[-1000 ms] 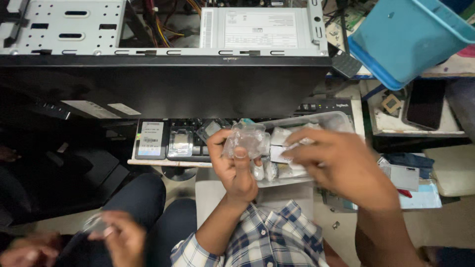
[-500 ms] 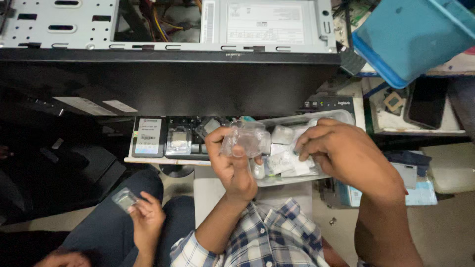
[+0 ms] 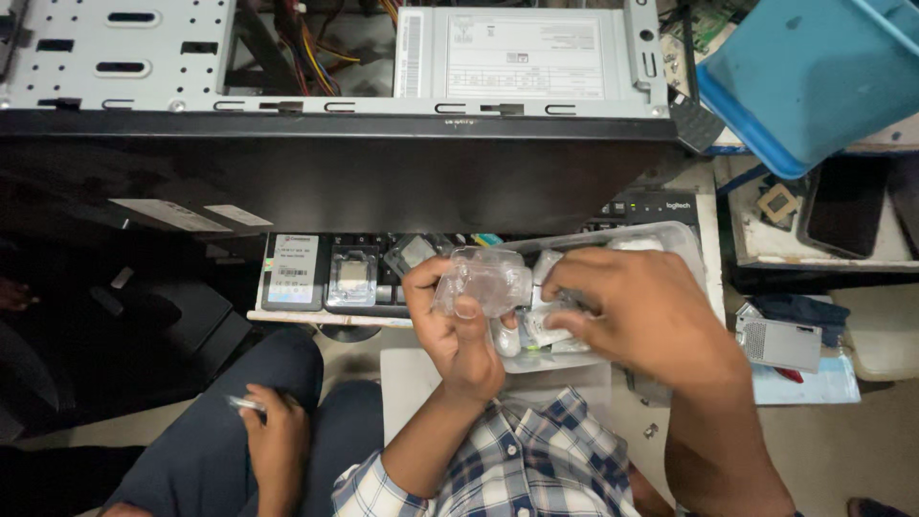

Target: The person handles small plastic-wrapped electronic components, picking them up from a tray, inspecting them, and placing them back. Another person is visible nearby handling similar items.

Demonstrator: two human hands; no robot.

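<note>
Plaid sleeve fabric [image 3: 498, 460] marks the nearest point of the view, leading up to the left hand [image 3: 458, 325], which is closed around a small clear plastic clamshell case [image 3: 479, 280] held just above the near edge of the counter [image 3: 316, 317]. The right hand [image 3: 637, 306] sits beside it, fingers curled down into a clear plastic tray [image 3: 670, 239] and pinched on one of the small clear packets [image 3: 541, 325] lying there; the tray holds several such packets, their contents too small to identify. Judged from the grip, the step in hand is sorting or pulling a packaged part from the tray, and the next move calls for a steady pinch so neighbouring packets stay put. To the left, a second person's hand [image 3: 273, 421] rests on a knee, holding a small item. On the counter left of the tray lie a flat labelled drive [image 3: 293, 271] and a boxed processor [image 3: 353, 276]. Beyond stands an open computer case [image 3: 335, 57], and far right a tilted blue bin [image 3: 814, 77], interior not visible.
</note>
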